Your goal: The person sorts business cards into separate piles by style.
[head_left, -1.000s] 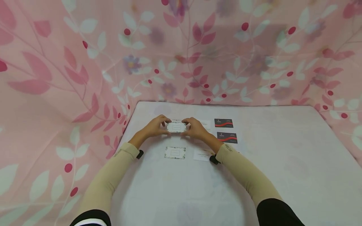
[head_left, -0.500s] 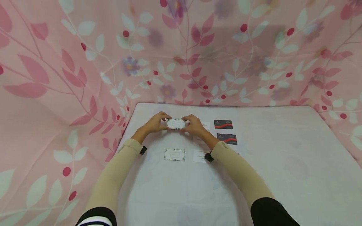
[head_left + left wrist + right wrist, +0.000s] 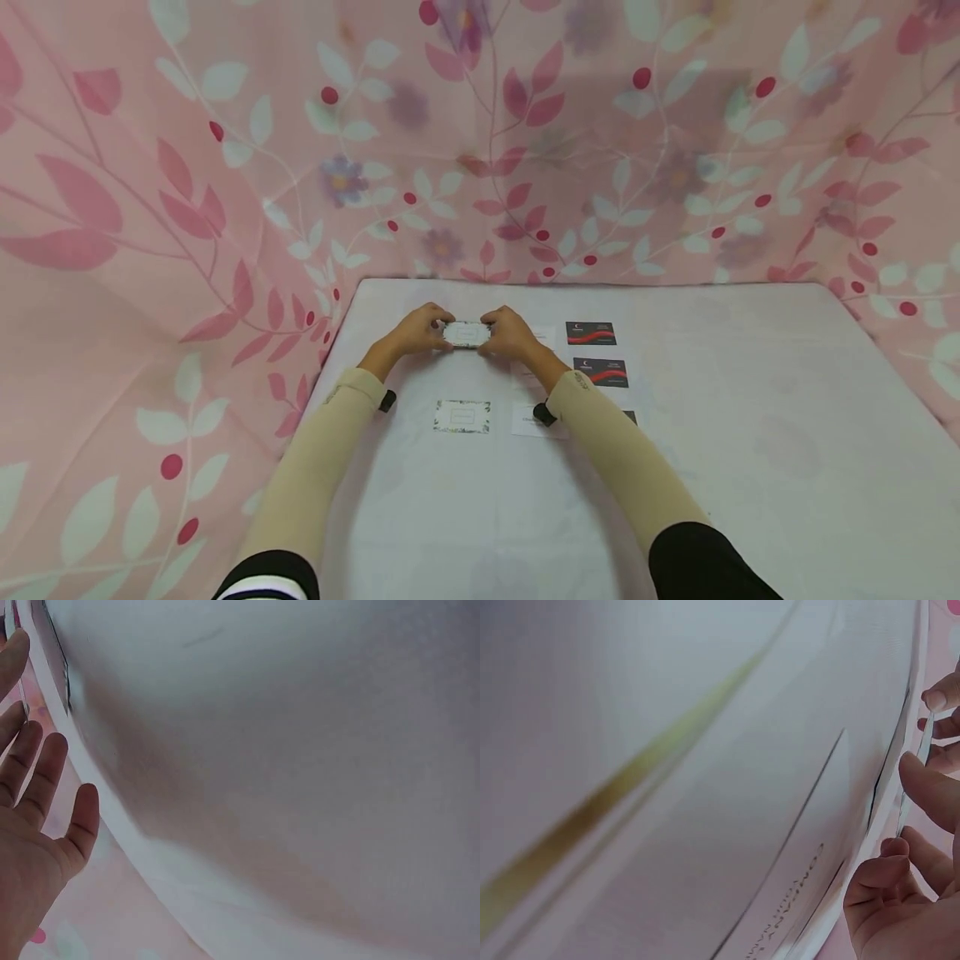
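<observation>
Both hands hold a small white card with a leafy border (image 3: 467,335) by its short ends, over the far part of the white table. My left hand (image 3: 417,331) pinches its left end between thumb and fingers; its other fingers are spread in the left wrist view. At the opposite end, my right hand (image 3: 513,336) pinches the card the same way. The right wrist view shows the card edge-on, as a thin strip between the fingertips. Nearer the body, another leafy-bordered card (image 3: 461,417) lies flat on the table.
Right of the hands, white printed cards (image 3: 529,421) lie in a column, partly covered by the right hand and wrist. Farther right are black cards with a red wave (image 3: 591,334), the nearest mostly behind the right sleeve. Pink floral cloth (image 3: 525,150) hangs behind the white table (image 3: 750,400).
The held card has shifted slightly away from the body, then stayed in place, both hands keeping their pinch. Both forearms have drawn inward, and the right sleeve now uncovers part of the nearest black card.
</observation>
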The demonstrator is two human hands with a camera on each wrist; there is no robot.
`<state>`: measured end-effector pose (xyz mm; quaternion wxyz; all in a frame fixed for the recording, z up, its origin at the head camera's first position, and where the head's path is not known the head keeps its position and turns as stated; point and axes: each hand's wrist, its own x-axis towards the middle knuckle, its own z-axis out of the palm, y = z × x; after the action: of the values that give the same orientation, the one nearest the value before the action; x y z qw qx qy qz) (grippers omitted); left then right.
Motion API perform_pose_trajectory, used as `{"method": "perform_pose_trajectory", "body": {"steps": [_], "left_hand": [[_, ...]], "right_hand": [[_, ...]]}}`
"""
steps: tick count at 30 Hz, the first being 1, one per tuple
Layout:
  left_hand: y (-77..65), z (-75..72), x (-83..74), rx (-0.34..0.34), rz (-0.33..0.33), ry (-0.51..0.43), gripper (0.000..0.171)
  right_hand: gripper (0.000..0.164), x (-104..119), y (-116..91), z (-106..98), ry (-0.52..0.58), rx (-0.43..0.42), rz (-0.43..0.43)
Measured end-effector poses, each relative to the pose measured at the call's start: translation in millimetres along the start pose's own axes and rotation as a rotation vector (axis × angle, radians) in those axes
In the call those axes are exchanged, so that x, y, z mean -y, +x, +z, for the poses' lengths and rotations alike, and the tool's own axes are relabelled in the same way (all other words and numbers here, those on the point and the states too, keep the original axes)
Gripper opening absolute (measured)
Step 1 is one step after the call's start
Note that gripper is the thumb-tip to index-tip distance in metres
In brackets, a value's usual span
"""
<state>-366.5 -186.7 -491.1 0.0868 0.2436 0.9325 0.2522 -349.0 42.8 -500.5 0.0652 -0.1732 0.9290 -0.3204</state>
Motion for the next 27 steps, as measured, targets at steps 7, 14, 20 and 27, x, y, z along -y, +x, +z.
{"method": "perform_pose_trajectory", "body": {"steps": [7,14,20,27], "left_hand": [[1.6,1.8,-1.6,0.020,-0.083,0.046,0.057],[4.6,4.5,0.2,0.043,-0.102,0.059,0.054],[3.9,5.0,0.2,0.066,-0.113,0.081,0.052],[5.5,6.4,1.4,0.065,-0.112,0.060,0.053]], "right_hand": [[0.060,-3.8,1.8,-0.5,-0.097,-0.011,-0.041],[0.058,-9.9,4.2,2.6,-0.075,0.004,-0.017],[0.057,-6.5,3.9,-0.3,-0.117,0.061,-0.049],[0.059,-8.0,3.2,-2.8,-0.114,0.095,-0.026]]}}
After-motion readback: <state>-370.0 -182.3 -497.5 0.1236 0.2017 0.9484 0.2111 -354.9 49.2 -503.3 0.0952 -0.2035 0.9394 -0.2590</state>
